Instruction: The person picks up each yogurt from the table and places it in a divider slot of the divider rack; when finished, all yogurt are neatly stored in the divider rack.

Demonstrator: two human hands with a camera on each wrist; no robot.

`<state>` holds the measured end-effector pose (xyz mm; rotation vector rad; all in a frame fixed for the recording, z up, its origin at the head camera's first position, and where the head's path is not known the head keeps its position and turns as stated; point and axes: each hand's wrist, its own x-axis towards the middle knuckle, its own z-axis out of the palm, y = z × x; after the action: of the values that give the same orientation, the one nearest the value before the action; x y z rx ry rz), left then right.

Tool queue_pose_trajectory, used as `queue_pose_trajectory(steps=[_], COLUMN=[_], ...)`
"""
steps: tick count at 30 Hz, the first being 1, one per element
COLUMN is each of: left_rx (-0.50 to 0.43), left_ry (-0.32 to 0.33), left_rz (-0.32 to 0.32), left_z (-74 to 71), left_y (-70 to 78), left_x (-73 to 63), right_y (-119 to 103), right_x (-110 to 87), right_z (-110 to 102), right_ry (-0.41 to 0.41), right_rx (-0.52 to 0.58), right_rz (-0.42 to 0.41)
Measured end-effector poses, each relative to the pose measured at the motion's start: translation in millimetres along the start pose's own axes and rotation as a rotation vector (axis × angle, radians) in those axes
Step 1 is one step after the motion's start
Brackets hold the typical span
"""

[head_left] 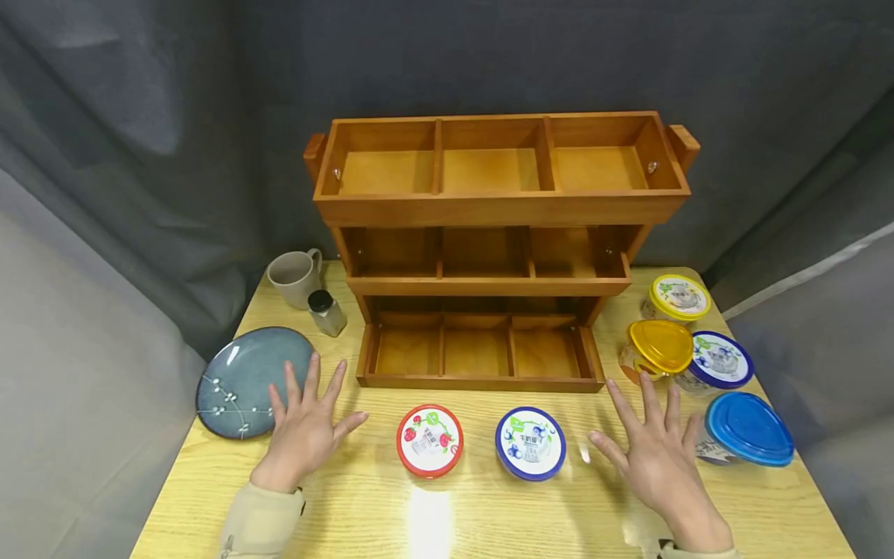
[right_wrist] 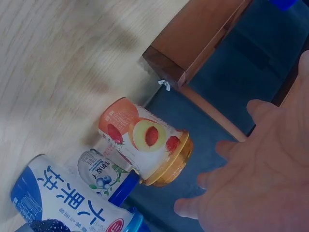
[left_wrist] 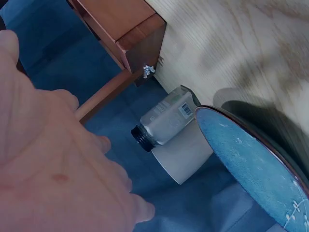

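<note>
My left hand is spread with straight fingers over the table, its fingertips overlapping the edge of a blue-grey plate in the head view. Fingers splayed, my right hand is held beside several lidded cups at the right; nothing is in it. Between the hands stand a red-rimmed strawberry cup and a blue-rimmed blueberry cup. Closest to the right fingertips is a cup with an orange-yellow lid, its peach picture showing in the right wrist view. A bright-blue-lidded cup sits right of that hand.
A three-tier wooden organizer with divided compartments stands at the back. Left of it are a grey mug and a black-capped jar. Further right stand a yellow-rimmed cup and another blue-rimmed cup. Grey curtains surround the table.
</note>
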<state>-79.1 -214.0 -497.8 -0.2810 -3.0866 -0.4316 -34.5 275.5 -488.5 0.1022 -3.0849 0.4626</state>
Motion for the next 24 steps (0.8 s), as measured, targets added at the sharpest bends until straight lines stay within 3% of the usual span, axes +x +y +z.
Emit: queue_pose_trajectory(steps=[5,9,13,17,21,24], left_rx=[-0.045,-0.239,-0.540,-0.817,-0.968,-1.009], left_ry=[0.011,-0.019,-0.055,-0.028,0.006,0.003], left_rz=[0.020,0.001,-0.120,-0.260,-0.333,-0.332], left_z=[0.5,4.3,15.1,30.0,42.4,49.4], left_y=[-0.9,-4.0,-9.6,-14.0,-14.9,-14.2], left_x=[3.3,18.4,40.9,58.9,69.5,73.3], right_y=[-8.5,-34.7,-79.1,-128.6,-167.0,-185.3], right_x=[-1.0,4.6,12.9,17.1,14.0,8.8], right_z=[-6.2,-14.6,-15.4,-5.5,14.6,31.5], right_ry=[0.000,0.047,0.052,-0.001,-0.073,-0.120], right_rx=[0.024,0.104,0.172,0.233,0.267,0.272], right_rz=[-0.015,-0.138,-0.266,-0.320,-0.311,-0.264])
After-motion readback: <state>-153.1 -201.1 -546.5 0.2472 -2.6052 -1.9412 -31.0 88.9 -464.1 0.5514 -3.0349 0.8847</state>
